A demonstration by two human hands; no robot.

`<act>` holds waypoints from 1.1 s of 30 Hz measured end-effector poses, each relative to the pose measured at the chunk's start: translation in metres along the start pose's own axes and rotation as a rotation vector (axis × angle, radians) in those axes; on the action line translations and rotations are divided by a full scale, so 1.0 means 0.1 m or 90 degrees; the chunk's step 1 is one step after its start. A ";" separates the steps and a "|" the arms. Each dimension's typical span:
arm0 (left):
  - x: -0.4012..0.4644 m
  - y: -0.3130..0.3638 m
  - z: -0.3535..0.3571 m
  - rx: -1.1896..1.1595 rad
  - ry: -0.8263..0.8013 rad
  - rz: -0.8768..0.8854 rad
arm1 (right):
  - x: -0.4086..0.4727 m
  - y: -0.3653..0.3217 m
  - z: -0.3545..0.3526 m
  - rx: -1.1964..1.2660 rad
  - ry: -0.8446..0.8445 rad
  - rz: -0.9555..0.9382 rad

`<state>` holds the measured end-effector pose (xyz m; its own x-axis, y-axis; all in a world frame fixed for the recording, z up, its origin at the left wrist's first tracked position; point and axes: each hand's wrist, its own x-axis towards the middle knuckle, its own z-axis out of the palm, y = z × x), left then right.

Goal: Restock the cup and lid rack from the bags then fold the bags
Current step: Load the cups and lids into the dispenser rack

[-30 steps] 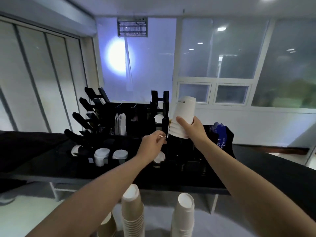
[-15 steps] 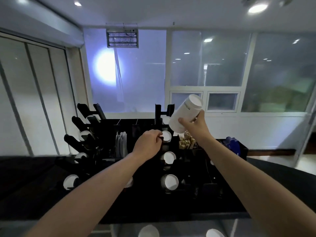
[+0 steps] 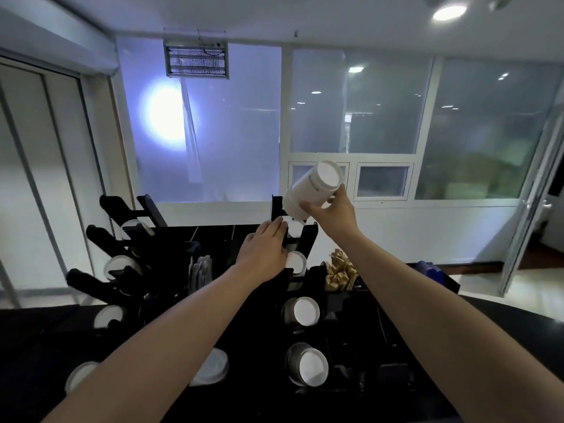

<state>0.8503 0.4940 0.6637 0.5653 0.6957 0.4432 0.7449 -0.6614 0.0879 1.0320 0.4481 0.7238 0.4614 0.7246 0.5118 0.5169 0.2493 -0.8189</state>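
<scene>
Restocking step. Rack (image 3: 308,239) stands at counter's far edge. My right hand (image 3: 332,210) grips cup stack (image 3: 311,190), tilted over top slot. My left hand (image 3: 264,251), fingers straight, steadies that slot. Next: align stack's open end, slide down.

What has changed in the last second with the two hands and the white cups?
The right hand has tipped its stack of white cups from upright to leaning, base toward the camera and open end toward the top slot of the black rack. The left hand has moved up from lower on the rack to that slot, its fingers now straighter. The right hand's grip on the stack stayed, as did the cups already in the rack.
</scene>
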 end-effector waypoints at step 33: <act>0.17 -0.08 0.19 -0.110 0.058 -0.006 | 0.36 0.38 0.29 -0.313 -0.167 -0.219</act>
<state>0.8609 0.5165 0.6541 0.5182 0.6795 0.5193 0.6743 -0.6981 0.2405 1.0477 0.5027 0.7036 0.0515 0.8044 0.5918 0.9020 0.2169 -0.3732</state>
